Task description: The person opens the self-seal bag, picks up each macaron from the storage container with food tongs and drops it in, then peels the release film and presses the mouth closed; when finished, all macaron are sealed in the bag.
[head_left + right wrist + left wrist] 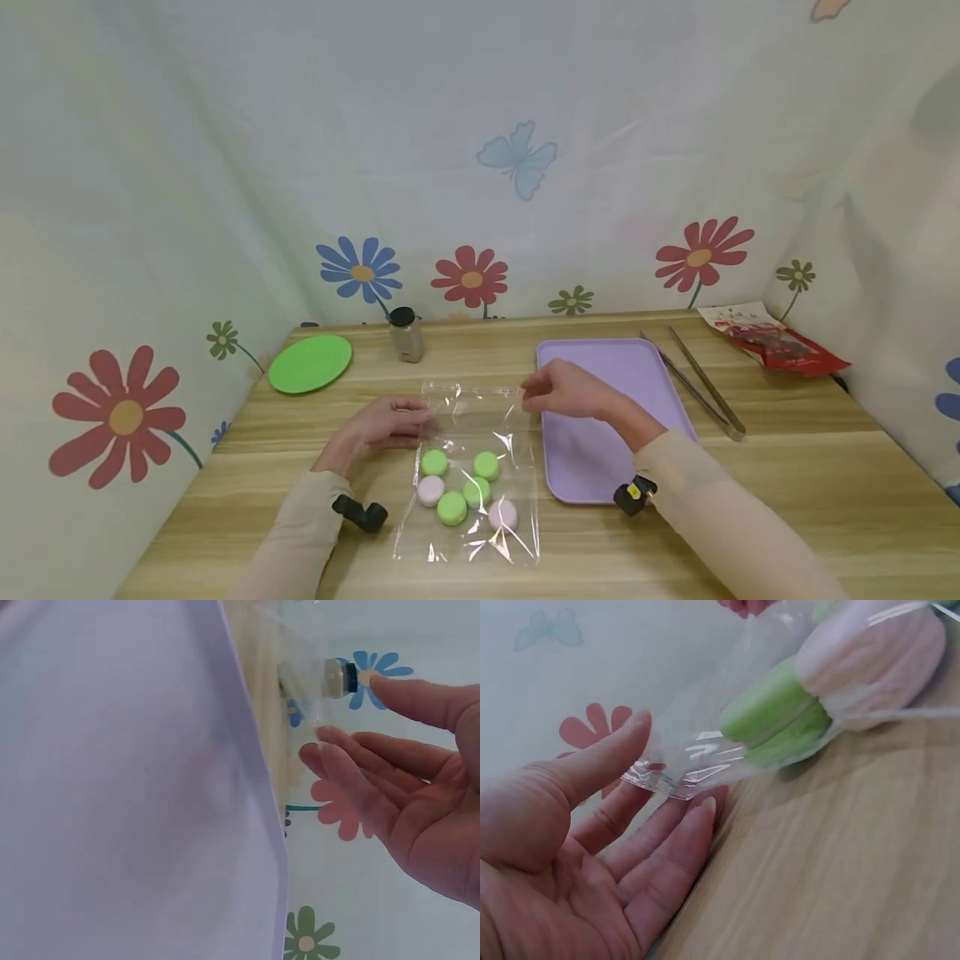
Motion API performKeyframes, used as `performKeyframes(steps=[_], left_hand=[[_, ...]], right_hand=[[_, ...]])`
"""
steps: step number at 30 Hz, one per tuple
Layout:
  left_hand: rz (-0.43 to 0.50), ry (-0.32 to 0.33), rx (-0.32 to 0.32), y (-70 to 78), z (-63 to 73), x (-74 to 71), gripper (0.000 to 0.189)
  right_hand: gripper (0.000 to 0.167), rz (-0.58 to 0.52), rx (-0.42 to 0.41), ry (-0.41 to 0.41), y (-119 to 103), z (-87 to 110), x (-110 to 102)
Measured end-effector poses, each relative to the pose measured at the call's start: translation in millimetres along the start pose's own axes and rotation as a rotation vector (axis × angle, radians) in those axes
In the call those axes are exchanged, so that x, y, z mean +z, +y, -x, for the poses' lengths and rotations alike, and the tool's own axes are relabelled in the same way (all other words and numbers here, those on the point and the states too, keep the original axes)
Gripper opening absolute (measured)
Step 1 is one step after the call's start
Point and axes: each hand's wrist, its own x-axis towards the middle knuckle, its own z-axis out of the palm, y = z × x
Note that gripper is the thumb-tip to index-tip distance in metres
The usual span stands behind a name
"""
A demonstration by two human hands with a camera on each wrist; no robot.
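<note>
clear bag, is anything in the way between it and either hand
Nothing visible. In the head view, the left hand is at the left edge of the clear bag, the right hand at its upper right corner; the purple tray lies to the right.

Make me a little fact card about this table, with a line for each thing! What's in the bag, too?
Bag: clear, lying on the table
Inside: four green rounds, two pale pink rounds
Left hand: at the bag's left edge
Right hand: at its upper right corner
Tray: purple, right of the bag
Tongs: right of the tray
Far left: green plate
Far right: snack pouch
Back: jar, dark lid
</note>
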Motion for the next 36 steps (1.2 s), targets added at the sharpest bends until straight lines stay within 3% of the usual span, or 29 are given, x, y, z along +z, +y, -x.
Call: performKeyframes(steps=[6, 9, 13, 16, 22, 27, 31, 36], left_hand=[[0.061, -0.056, 0.022, -2.5, 2.1, -4.6, 0.034], [0.092, -0.047, 0.021, -2.8, 3.1, -5.0, 0.024], [0.126, 0.01, 0.03, -3.5, 2.1, -1.5, 0.014], [0.144, 0.064, 0.05, -5.6, -0.8, 4.1, 0.017], [0.119, 0.155, 0.073, -8.8, -6.3, 14.7, 0.037], [0.118, 0.17, 0.095, -9.2, -8.3, 16.1, 0.042], [0.135, 0.159, 0.108, -9.7, -6.3, 15.6, 0.039], [0.12, 0.147, 0.128, -8.9, -2.3, 15.7, 0.038]], right_hand=[[0.035, 0.073, -0.046, 0.028, 4, -17.9, 2], [0.031, 0.085, -0.055, 0.042, 8, -19.8, 1], [0.028, 0.111, -0.071, 0.06, 12, -21.6, -2], [0.024, 0.18, -0.065, 0.087, 7, -28.1, -3], [0.02, 0.272, -0.099, 0.162, -21, -66.2, 17], [0.022, 0.233, -0.213, 0.11, -46, -98.4, 49], [0.023, 0.221, -0.216, 0.051, -57, -109.4, 65], [0.02, 0.188, -0.204, 0.039, -64, -111.5, 67]])
